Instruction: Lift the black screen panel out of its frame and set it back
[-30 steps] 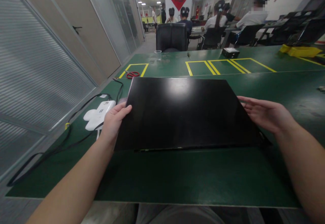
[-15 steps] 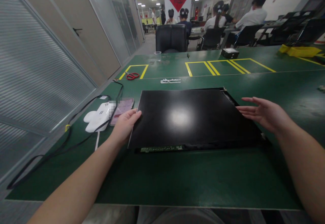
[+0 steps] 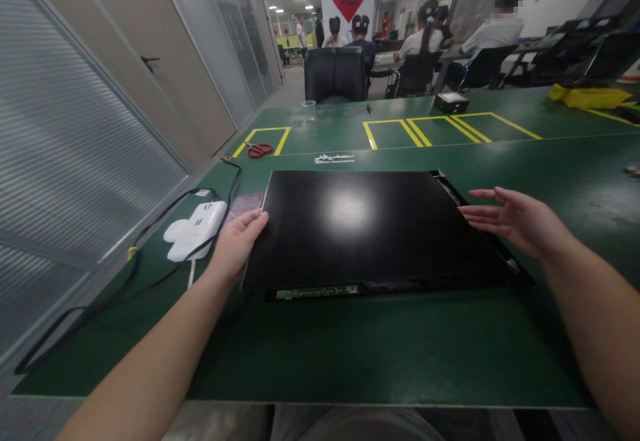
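Observation:
A glossy black display panel [image 3: 370, 241] lies over a black frame [image 3: 453, 191] in front of me, its left side tilted up a little. My left hand [image 3: 240, 241] pinches the panel's left edge between thumb and fingers. Along the panel's near side shows a strip of green circuit board [image 3: 317, 292]. My right hand [image 3: 515, 217] is open with fingers spread, the lower fingertips at the right edge of panel and frame; whether they touch it I cannot tell. Partly behind my left hand lies a phone [image 3: 244, 205].
On the green table [image 3: 380, 354], a white power strip [image 3: 200, 227] and black cable [image 3: 135, 271] lie at left. Further back are red-handled scissors [image 3: 259, 151], small white strips [image 3: 334, 159], a clear cup [image 3: 309, 111] and a black box [image 3: 451, 102]. Several people sit beyond.
The display panel has shifted left with my left hand, and its left side sits higher. More of the frame shows along the right. My right hand has barely moved.

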